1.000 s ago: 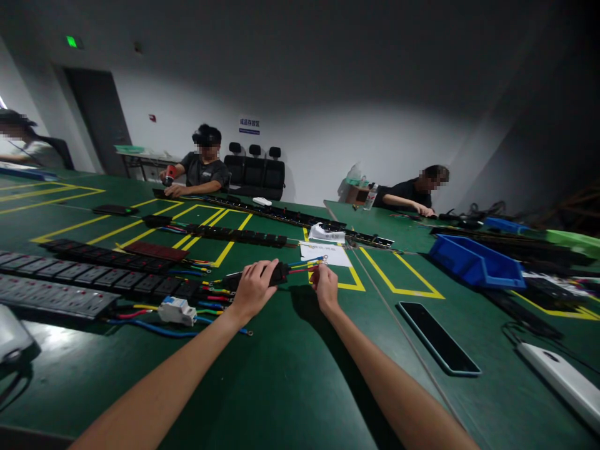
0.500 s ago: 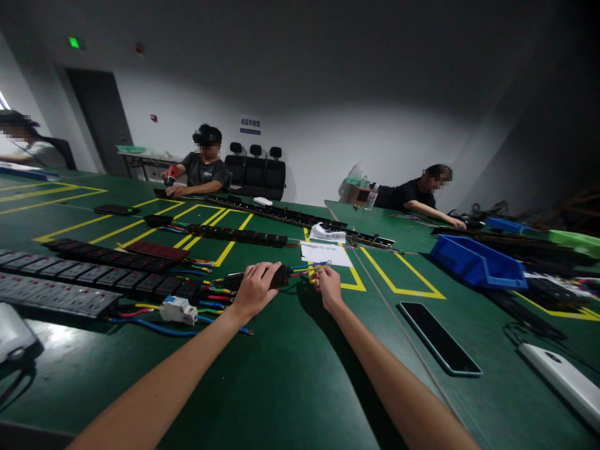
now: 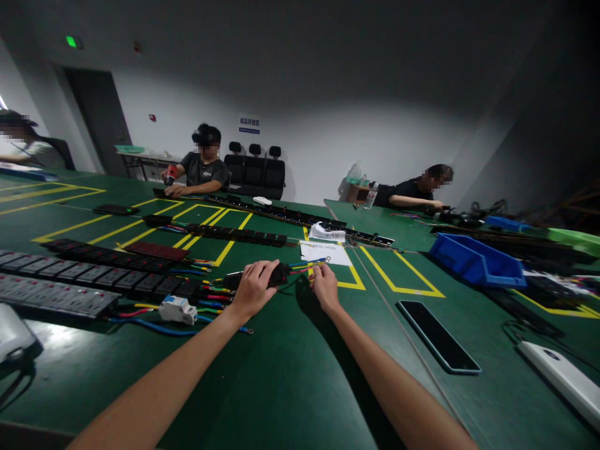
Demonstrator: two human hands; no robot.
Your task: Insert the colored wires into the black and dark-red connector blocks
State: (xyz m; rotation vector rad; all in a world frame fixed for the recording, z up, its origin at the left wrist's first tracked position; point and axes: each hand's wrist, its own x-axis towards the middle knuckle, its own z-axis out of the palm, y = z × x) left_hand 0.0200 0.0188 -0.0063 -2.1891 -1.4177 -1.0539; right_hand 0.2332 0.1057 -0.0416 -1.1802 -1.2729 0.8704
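My left hand [image 3: 255, 287] is closed over a small black module [image 3: 282, 275], whose kind I cannot make out. Coloured wires [image 3: 302, 269] leave its right end, and a blue one ends in a ring terminal [image 3: 327, 259]. Just there, my right hand [image 3: 324, 284] pinches the wires between thumb and fingers. Left of my left hand lie black socket strips [image 3: 135, 273] and a grey socket strip [image 3: 56, 292] with wire tails. A white circuit breaker [image 3: 178, 310] sits on the wires near my left wrist.
White paper [image 3: 323, 253] lies beyond my hands. To the right are a phone [image 3: 438, 337], a white power bank [image 3: 562, 375] and a blue bin [image 3: 475, 259]. Across the table a person [image 3: 206, 165] holds a red power tool; another person [image 3: 419, 190] works at the right.
My right hand has shifted slightly along the wires, and the ring terminal shows more clearly above it. My left hand stays on the module. The person at the right has drawn an arm back.
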